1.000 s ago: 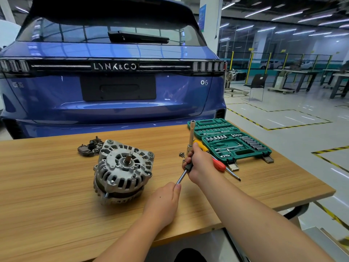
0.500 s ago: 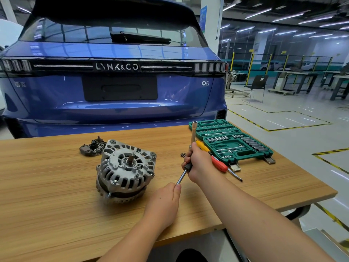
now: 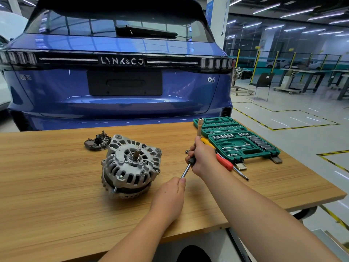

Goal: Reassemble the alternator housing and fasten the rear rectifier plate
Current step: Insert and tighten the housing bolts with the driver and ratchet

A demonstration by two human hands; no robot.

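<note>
On the table (image 3: pixel 47 176), the alternator (image 3: pixel 131 166) lies tilted with its shaft end up, and it has not shifted over the last second. Just behind it, at its far left, the rectifier plate (image 3: pixel 97 141) sits apart from the housing, not yet fitted. To the alternator's right, our right hand (image 3: pixel 201 159) wraps its fingers round a socket driver (image 3: pixel 190 163), whose long socket stands up above the fist. Our left hand (image 3: pixel 170 193), nearer us than the alternator, pinches the lower end of the driver's steel shaft between thumb and fingers. Little has changed: the hands and tool hold much the same pose as a second ago. We judge that we are making up the tool, so fastening has not begun. Further right of the alternator lie two screwdrivers (image 3: pixel 224 163), one mostly hidden by our hand, and the open green socket case (image 3: pixel 239 142). Behind stands a blue car (image 3: pixel 120 87).
</note>
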